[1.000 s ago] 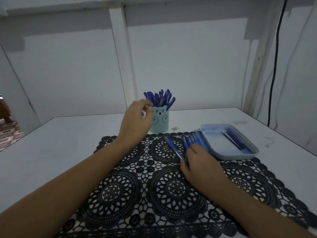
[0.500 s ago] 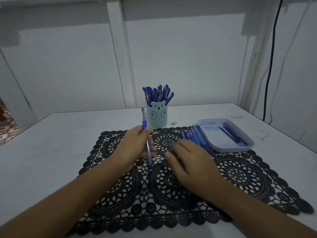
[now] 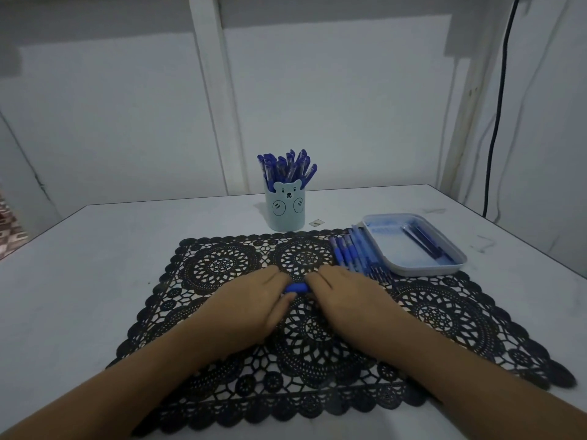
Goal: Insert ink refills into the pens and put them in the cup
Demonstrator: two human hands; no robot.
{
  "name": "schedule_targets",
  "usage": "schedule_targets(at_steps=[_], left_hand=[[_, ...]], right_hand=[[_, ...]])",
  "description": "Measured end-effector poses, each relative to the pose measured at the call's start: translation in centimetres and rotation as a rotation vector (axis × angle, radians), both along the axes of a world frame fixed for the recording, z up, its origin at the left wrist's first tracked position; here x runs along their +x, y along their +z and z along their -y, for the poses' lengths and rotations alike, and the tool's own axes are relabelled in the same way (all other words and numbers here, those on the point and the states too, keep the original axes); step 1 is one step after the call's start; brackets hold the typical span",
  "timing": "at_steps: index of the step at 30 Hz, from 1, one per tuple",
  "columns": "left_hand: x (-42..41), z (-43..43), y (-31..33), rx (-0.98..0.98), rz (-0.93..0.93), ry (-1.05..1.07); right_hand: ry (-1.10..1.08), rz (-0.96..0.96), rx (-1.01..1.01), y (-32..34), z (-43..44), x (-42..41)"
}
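Over the black lace table mat (image 3: 444,312), the left hand (image 3: 254,301) and right hand (image 3: 344,296) each curl fingers round one end of a blue plastic pen (image 3: 297,287) (only its middle shows). The pale-blue bear-faced cup (image 3: 286,211) stands beyond, full of pens (image 3: 287,168).
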State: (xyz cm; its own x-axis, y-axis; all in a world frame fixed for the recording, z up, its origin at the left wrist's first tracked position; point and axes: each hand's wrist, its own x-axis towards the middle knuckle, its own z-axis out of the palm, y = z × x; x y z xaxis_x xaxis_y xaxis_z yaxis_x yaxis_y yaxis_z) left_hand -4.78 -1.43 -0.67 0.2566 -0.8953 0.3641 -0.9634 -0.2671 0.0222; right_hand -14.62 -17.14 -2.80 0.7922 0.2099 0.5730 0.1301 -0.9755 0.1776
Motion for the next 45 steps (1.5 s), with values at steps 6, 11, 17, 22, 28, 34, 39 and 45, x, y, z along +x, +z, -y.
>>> schedule_targets(at_steps=[6,11,17,22,28,34,39,45], left_hand=[[0.6,-0.4,-0.5,-0.052,0.176,-0.093],[0.5,-0.7,-0.6,-0.065,0.212,-0.093],[0.9,-0.9,-1.0,-0.177,0.032,0.038],[0.6,-0.9,-0.8,-0.169,0.015,0.067],[0.4,-0.8,-0.9,-0.175,0.029,0.020],[0.4,-1.0,-0.9,-0.161,-0.065,-0.022],[0.1,-1.0,-0.7,-0.149,0.024,-0.040],[0.1,-1.0,-0.6,-0.148,0.043,-0.050]], right_hand=[[0.039,-0.086,0.003,0.8,0.1,-0.7],[-0.020,-0.095,0.051,1.1,0.4,-1.1],[-0.218,-0.112,0.265,1.3,0.8,-0.9],[-0.241,-0.204,0.351,1.1,1.3,-1.0],[-0.081,-0.197,0.560,1.7,0.1,-1.0],[0.105,-0.252,0.741,2.4,0.0,-1.3],[0.050,-0.275,0.762,2.5,0.0,-1.6],[0.032,-0.273,0.684,2.5,0.1,-1.6]])
